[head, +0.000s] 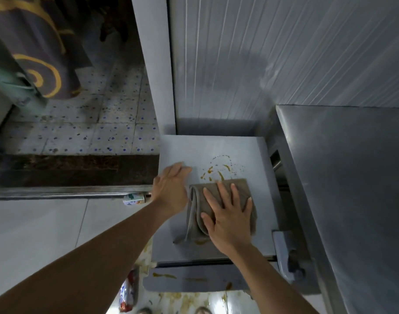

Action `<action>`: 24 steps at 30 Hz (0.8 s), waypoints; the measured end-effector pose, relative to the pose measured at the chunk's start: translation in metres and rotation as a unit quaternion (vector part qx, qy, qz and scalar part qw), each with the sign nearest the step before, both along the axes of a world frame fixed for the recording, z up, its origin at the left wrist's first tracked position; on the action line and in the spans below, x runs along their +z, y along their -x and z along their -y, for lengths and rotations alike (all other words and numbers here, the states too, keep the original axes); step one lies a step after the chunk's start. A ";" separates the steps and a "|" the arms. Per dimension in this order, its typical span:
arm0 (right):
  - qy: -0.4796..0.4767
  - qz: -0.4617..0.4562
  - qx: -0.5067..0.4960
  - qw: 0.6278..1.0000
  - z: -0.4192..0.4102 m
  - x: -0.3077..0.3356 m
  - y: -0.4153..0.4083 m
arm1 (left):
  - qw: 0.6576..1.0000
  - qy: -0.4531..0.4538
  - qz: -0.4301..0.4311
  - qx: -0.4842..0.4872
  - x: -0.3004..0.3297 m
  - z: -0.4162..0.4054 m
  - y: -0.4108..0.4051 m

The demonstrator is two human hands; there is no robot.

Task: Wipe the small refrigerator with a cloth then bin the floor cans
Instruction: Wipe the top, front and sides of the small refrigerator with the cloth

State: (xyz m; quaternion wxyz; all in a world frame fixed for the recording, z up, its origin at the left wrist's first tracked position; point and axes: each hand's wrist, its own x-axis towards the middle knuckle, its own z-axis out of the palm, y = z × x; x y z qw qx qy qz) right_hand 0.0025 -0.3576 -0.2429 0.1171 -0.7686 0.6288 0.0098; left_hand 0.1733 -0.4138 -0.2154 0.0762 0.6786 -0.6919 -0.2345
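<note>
The small grey refrigerator (216,148) stands below me, its flat top marked with orange-brown stains (218,171). A folded grey-brown cloth (196,200) lies on the top, just in front of the stains. My right hand (228,214) presses flat on the cloth with straight, spread fingers. My left hand (171,186) rests open on the top's left edge, beside the cloth. One can (135,198) lies on the floor left of the refrigerator. Another red and white can (127,293) lies on the floor near its front left corner.
A tall steel cabinet (352,177) stands tight against the refrigerator's right side. A ribbed grey wall (284,64) rises behind. Left is a doorway with a dark threshold (69,168) and a spotted tile floor beyond. Yellowish spills (182,300) mark the floor in front.
</note>
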 end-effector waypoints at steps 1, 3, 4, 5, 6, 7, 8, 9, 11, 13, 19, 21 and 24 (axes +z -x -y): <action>0.004 -0.004 -0.013 1.000 0.005 -0.001 0.002 | 1.000 0.000 0.016 -0.013 -0.003 0.006 0.000; 0.003 -0.014 -0.042 0.999 0.028 -0.004 0.007 | 0.999 0.007 0.038 -0.028 -0.009 0.017 0.001; 0.002 -0.018 -0.058 0.998 0.044 -0.006 0.009 | 0.999 0.013 0.042 -0.028 -0.012 0.021 0.001; 0.001 -0.017 -0.074 0.997 0.062 -0.008 0.011 | 0.999 0.021 0.042 -0.027 -0.014 0.024 0.001; 0.001 -0.011 -0.090 0.996 0.080 -0.008 0.013 | 0.998 0.028 0.041 -0.025 -0.017 0.025 0.001; -0.001 -0.004 -0.105 0.995 0.097 -0.008 0.013 | 0.999 0.033 0.038 -0.021 -0.019 0.026 0.000; -0.003 -0.002 -0.115 0.993 0.111 -0.007 0.011 | 0.999 0.036 0.035 -0.018 -0.020 0.026 0.000; -0.004 -0.003 -0.122 0.993 0.119 -0.006 0.009 | 0.999 0.034 0.032 -0.017 -0.020 0.027 0.000; 0.002 -0.002 -0.120 0.993 0.115 -0.004 0.006 | 0.999 0.014 0.027 -0.012 -0.017 0.031 0.001; 0.029 -0.009 -0.092 0.995 0.083 -0.004 0.007 | 1.000 -0.011 0.025 0.000 -0.012 0.036 0.004; 0.027 -0.021 -0.090 0.995 0.062 -0.005 0.040 | 0.998 -0.024 0.059 0.010 -0.014 0.056 0.011; 0.019 -0.014 -0.135 0.991 0.100 -0.007 0.045 | 0.998 -0.022 0.056 0.017 -0.019 0.057 0.011; 0.002 -0.002 -0.162 0.987 0.146 -0.004 0.050 | 0.998 -0.022 0.055 0.016 -0.020 0.057 0.009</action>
